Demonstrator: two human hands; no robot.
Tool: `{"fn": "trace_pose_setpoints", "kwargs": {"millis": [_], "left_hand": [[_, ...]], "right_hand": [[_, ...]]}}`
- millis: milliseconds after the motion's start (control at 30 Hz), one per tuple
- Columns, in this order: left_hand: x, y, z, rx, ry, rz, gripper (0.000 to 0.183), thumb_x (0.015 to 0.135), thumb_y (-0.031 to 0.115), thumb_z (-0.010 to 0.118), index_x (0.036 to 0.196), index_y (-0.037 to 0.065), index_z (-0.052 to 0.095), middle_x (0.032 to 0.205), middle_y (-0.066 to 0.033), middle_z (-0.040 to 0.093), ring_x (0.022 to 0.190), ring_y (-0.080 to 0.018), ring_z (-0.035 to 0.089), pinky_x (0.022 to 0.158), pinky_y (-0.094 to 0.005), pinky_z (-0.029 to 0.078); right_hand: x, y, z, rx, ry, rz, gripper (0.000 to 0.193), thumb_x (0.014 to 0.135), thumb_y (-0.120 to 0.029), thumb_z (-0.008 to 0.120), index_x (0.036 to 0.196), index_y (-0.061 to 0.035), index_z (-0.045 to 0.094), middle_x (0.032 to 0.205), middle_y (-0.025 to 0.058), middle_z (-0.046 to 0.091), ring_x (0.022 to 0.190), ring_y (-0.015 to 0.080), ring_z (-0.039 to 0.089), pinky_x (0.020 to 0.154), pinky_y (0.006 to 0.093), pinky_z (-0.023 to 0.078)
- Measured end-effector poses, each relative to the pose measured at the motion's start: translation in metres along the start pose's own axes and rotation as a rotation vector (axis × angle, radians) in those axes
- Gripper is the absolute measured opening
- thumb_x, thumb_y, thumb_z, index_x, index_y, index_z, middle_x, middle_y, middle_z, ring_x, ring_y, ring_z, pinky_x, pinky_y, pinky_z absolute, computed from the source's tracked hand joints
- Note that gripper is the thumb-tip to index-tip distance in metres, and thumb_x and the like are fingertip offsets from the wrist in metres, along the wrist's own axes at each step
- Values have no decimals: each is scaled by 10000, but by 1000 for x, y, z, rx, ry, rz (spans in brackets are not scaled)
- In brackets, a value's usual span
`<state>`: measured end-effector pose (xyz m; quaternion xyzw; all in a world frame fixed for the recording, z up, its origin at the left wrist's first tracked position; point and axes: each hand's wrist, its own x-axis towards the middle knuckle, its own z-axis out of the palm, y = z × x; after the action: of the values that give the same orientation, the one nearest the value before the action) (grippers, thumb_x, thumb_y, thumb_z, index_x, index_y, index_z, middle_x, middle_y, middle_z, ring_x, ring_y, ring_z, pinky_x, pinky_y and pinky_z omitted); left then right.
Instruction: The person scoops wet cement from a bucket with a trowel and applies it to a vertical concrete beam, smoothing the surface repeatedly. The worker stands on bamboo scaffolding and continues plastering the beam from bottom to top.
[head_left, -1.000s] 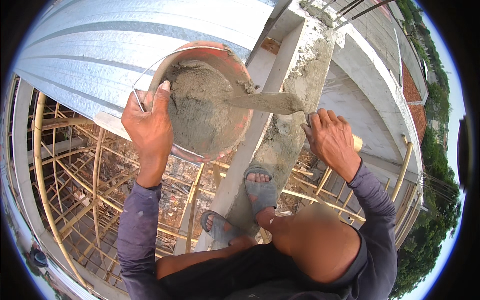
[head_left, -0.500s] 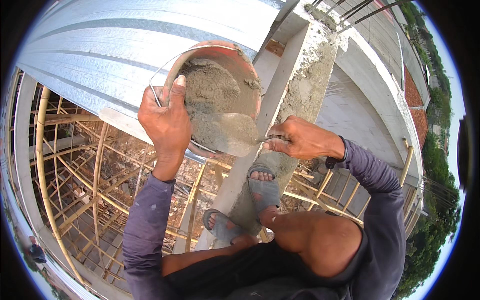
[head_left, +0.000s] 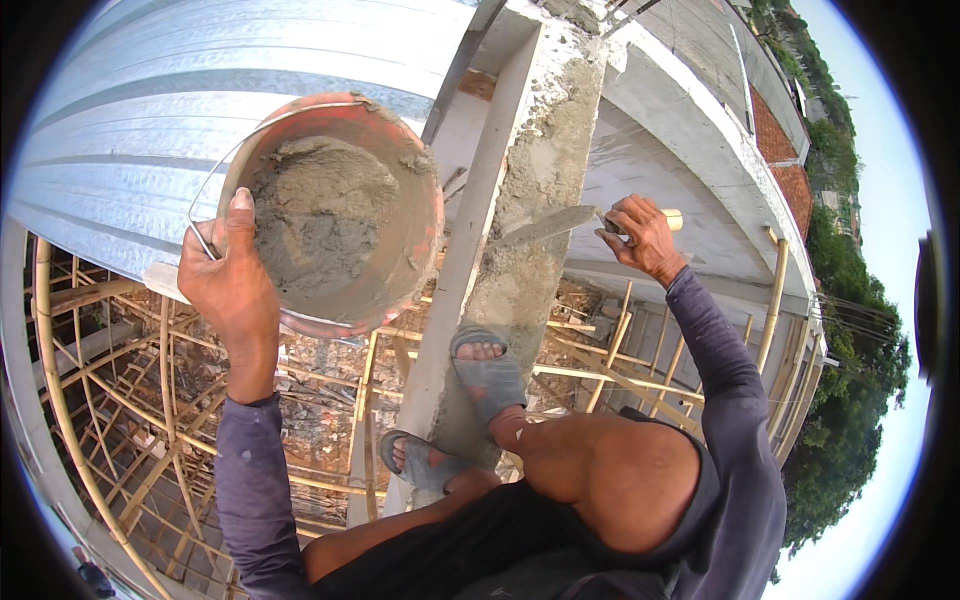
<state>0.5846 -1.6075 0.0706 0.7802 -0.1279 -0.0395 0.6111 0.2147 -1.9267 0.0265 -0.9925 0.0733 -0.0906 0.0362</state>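
My left hand grips the rim of an orange bucket, thumb over the edge, at the left of the beam. Wet grey mortar lies inside it, and its thin wire handle rests back against my hand. My right hand is closed around the handle of a trowel, to the right of the bucket. The trowel's blade is turned nearly edge-on over the beam and points left; whether it carries mortar I cannot tell. Rough mortar covers the top of the concrete beam.
My sandalled feet stand on the narrow beam. Corrugated metal sheeting spreads at the upper left. Bamboo scaffolding stands far below on the left, with more poles at right. Steel rods stick out at the beam's far end.
The trowel has come out of the bucket and moved right over the beam, its blade turning edge-on. The bucket and my left hand appear further left as the view shifts.
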Motion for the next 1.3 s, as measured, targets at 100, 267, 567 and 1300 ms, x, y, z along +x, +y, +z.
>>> {"fn": "trace_pose_setpoints", "kwargs": {"millis": [100, 267, 567, 1300], "left_hand": [[2, -1, -2, -32, 7, 2, 327, 934, 278, 721, 761, 65, 543, 696, 25, 511, 641, -65, 429, 584, -231, 383], [2, 4, -3, 15, 26, -27, 322, 938, 275, 718, 776, 63, 538, 705, 12, 530, 651, -70, 448, 598, -231, 398], [2, 5, -2, -14, 6, -91, 286, 939, 270, 716, 863, 18, 604, 789, -43, 618, 719, -102, 535, 646, -266, 472], [2, -2, -1, -34, 7, -83, 283, 923, 268, 733, 854, 24, 607, 791, -55, 641, 660, -96, 554, 602, -246, 467]], "right_hand": [[-37, -6, 36, 31, 92, 258, 256, 788, -182, 780, 900, -27, 610, 805, 103, 557, 680, 290, 565, 584, 430, 462], [-81, -40, 47, 193, -466, 545, 341, 942, -324, 596, 950, 16, 568, 816, 173, 588, 682, 343, 613, 594, 443, 496], [-74, 33, 85, -323, -592, 119, 297, 982, -280, 518, 937, 11, 562, 789, 140, 595, 639, 274, 631, 522, 409, 505], [-86, -59, 68, 365, -699, 567, 440, 972, -313, 510, 853, 96, 622, 673, 297, 610, 643, 453, 644, 649, 512, 528]]}}
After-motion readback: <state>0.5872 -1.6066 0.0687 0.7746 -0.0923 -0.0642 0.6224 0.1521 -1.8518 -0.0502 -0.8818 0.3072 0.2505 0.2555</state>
